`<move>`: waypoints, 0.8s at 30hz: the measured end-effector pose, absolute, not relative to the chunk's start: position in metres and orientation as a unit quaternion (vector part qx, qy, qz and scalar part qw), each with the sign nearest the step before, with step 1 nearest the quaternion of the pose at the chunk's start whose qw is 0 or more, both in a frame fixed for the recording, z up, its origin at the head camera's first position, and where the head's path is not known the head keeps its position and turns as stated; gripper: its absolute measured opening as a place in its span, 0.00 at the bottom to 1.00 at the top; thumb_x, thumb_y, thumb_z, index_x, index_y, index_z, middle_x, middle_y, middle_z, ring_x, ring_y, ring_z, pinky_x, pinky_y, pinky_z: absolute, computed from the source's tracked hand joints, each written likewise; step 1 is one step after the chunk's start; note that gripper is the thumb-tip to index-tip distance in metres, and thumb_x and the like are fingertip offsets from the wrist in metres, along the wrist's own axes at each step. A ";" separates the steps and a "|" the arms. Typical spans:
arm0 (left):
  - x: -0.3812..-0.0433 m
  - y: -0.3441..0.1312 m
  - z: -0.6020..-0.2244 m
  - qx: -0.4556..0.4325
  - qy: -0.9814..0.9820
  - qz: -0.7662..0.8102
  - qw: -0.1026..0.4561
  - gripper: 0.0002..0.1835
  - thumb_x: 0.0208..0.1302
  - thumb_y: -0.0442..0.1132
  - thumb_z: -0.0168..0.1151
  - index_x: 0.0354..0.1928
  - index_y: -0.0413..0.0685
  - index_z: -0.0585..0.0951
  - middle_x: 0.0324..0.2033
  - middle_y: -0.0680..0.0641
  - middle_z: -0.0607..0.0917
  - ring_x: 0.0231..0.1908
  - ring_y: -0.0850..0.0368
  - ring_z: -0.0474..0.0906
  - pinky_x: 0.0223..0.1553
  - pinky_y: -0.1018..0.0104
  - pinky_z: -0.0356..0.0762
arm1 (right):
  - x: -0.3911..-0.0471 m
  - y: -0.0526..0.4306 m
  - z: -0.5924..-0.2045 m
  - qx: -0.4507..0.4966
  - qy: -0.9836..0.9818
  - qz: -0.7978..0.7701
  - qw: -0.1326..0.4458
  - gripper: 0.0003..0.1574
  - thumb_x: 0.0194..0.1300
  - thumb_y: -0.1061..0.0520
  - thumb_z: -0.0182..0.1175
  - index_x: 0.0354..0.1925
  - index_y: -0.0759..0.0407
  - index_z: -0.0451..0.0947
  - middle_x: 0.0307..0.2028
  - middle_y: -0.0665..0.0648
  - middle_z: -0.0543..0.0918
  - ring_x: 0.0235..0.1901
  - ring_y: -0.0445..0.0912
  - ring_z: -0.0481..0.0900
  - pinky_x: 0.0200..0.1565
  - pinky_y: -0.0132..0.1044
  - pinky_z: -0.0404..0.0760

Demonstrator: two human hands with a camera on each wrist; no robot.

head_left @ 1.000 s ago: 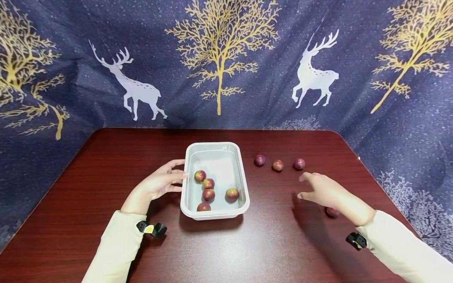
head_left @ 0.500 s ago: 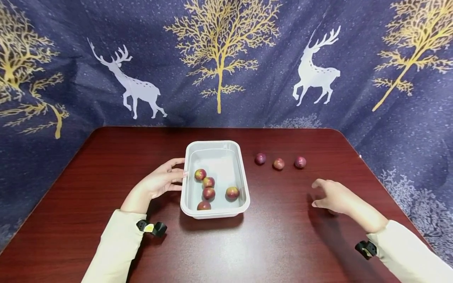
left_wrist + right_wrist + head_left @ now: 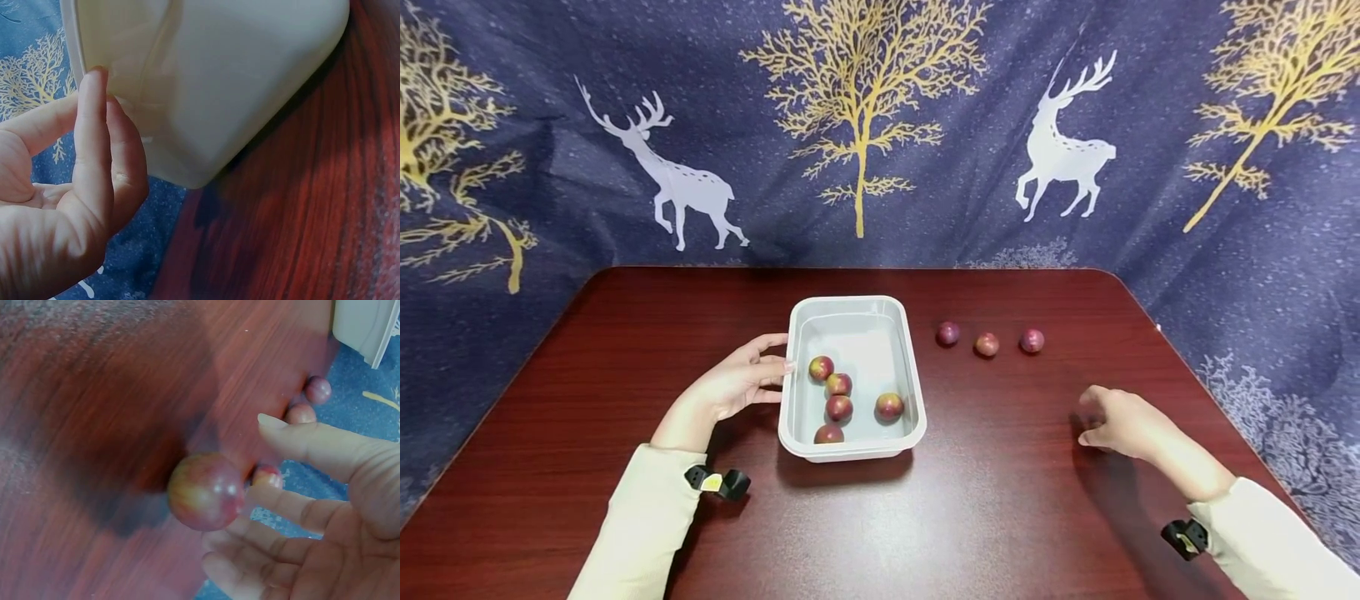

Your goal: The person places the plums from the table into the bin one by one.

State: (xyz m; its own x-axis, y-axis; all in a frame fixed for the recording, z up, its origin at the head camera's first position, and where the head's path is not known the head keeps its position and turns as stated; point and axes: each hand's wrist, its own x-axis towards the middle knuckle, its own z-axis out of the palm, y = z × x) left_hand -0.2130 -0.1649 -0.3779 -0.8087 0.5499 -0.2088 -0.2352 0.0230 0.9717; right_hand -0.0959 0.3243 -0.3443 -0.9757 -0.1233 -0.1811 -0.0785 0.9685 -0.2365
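Observation:
A white plastic container holds several red-yellow plums. My left hand pinches its left rim, the thumb over the edge and the other fingers against the outer wall, as the left wrist view also shows. On the right of the table, my right hand hovers low over a plum, which the head view hides. In the right wrist view the fingers reach beside that plum, while the thumb stands apart from it. Whether the fingertips touch the plum I cannot tell.
Three more plums lie on the dark red wooden table right of the container: one plum, a second plum and a third plum. A blue cloth with deer and trees hangs behind the table's far edge.
My right hand has moved right and toward me, down to the plum at the right, which it now covers in the head view. The left hand keeps its hold on the container.

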 end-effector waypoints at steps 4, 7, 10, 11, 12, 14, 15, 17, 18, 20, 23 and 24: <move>-0.213 -0.166 -0.378 0.118 0.658 0.687 0.285 0.34 0.68 0.32 0.52 0.71 0.36 0.48 0.44 0.47 0.79 0.41 0.59 0.82 0.41 0.64 0.82 | -0.094 0.326 -0.348 -0.047 0.987 -0.123 0.094 0.27 0.44 0.60 0.71 0.42 0.70 0.74 0.29 0.57 0.81 0.29 0.47 0.76 0.32 0.43 0.75; -0.213 -0.166 -0.377 0.117 0.657 0.687 0.286 0.34 0.68 0.32 0.52 0.71 0.36 0.48 0.43 0.47 0.80 0.41 0.59 0.82 0.41 0.64 0.83 | -0.093 0.326 -0.351 -0.049 0.986 -0.131 0.088 0.26 0.42 0.61 0.72 0.40 0.69 0.75 0.30 0.59 0.82 0.30 0.48 0.77 0.33 0.43 0.75; -0.213 -0.166 -0.377 0.118 0.657 0.687 0.287 0.34 0.68 0.32 0.52 0.71 0.36 0.48 0.43 0.47 0.80 0.41 0.59 0.82 0.41 0.64 0.82 | -0.092 0.326 -0.353 -0.051 0.986 -0.135 0.088 0.27 0.40 0.62 0.72 0.41 0.70 0.75 0.33 0.63 0.83 0.31 0.50 0.79 0.34 0.43 0.76; -0.213 -0.166 -0.377 0.118 0.657 0.687 0.287 0.34 0.68 0.32 0.52 0.71 0.36 0.48 0.43 0.47 0.80 0.41 0.59 0.82 0.41 0.64 0.82 | -0.092 0.327 -0.353 -0.051 0.985 -0.136 0.089 0.27 0.40 0.62 0.72 0.41 0.70 0.75 0.33 0.63 0.83 0.31 0.51 0.79 0.34 0.43 0.76; -0.213 -0.166 -0.377 0.120 0.657 0.687 0.287 0.34 0.68 0.32 0.52 0.71 0.36 0.48 0.43 0.47 0.80 0.41 0.59 0.82 0.41 0.64 0.82 | -0.092 0.327 -0.353 -0.051 0.985 -0.137 0.091 0.27 0.39 0.63 0.72 0.41 0.70 0.75 0.33 0.63 0.83 0.31 0.50 0.79 0.33 0.43 0.75; -0.213 -0.166 -0.377 0.121 0.657 0.687 0.287 0.34 0.68 0.32 0.52 0.71 0.36 0.48 0.43 0.47 0.80 0.41 0.59 0.82 0.41 0.64 0.82 | -0.092 0.327 -0.354 -0.051 0.984 -0.140 0.100 0.27 0.38 0.63 0.71 0.40 0.69 0.75 0.32 0.61 0.82 0.30 0.48 0.77 0.32 0.41 0.74; -0.213 -0.166 -0.377 0.122 0.656 0.687 0.287 0.34 0.68 0.32 0.52 0.71 0.36 0.48 0.43 0.47 0.80 0.41 0.59 0.82 0.41 0.64 0.82 | -0.092 0.327 -0.354 -0.051 0.983 -0.142 0.105 0.26 0.37 0.64 0.71 0.39 0.68 0.75 0.31 0.60 0.82 0.30 0.47 0.76 0.32 0.40 0.74; -0.213 -0.166 -0.377 0.123 0.656 0.687 0.287 0.34 0.68 0.32 0.52 0.71 0.36 0.48 0.43 0.47 0.80 0.42 0.59 0.82 0.42 0.63 0.82 | -0.091 0.326 -0.353 -0.049 0.981 -0.147 0.116 0.25 0.36 0.64 0.71 0.38 0.67 0.75 0.29 0.57 0.80 0.29 0.46 0.74 0.31 0.39 0.73; -0.212 -0.166 -0.377 0.125 0.656 0.687 0.287 0.34 0.69 0.32 0.52 0.71 0.36 0.48 0.43 0.47 0.80 0.42 0.59 0.81 0.42 0.63 0.82 | -0.091 0.326 -0.353 -0.048 0.980 -0.151 0.121 0.25 0.36 0.64 0.71 0.37 0.67 0.75 0.29 0.56 0.80 0.29 0.46 0.74 0.31 0.39 0.73; -0.213 -0.166 -0.378 0.124 0.656 0.687 0.287 0.34 0.69 0.32 0.52 0.71 0.36 0.48 0.44 0.47 0.80 0.42 0.59 0.81 0.42 0.63 0.82 | -0.091 0.325 -0.352 -0.043 0.977 -0.161 0.131 0.25 0.37 0.64 0.71 0.38 0.68 0.75 0.29 0.56 0.80 0.30 0.47 0.75 0.31 0.39 0.74; -0.213 -0.166 -0.378 0.124 0.655 0.688 0.287 0.34 0.69 0.32 0.52 0.71 0.36 0.48 0.44 0.47 0.80 0.42 0.59 0.82 0.42 0.63 0.82 | -0.092 0.324 -0.350 -0.038 0.971 -0.186 0.142 0.26 0.40 0.64 0.72 0.40 0.70 0.74 0.31 0.60 0.82 0.33 0.51 0.79 0.32 0.41 0.77; -0.213 -0.166 -0.378 0.124 0.654 0.689 0.287 0.34 0.69 0.32 0.52 0.71 0.36 0.48 0.43 0.48 0.80 0.42 0.59 0.82 0.42 0.63 0.82 | -0.092 0.324 -0.350 -0.035 0.969 -0.198 0.145 0.27 0.41 0.63 0.72 0.41 0.71 0.74 0.32 0.62 0.82 0.34 0.53 0.81 0.32 0.41 0.78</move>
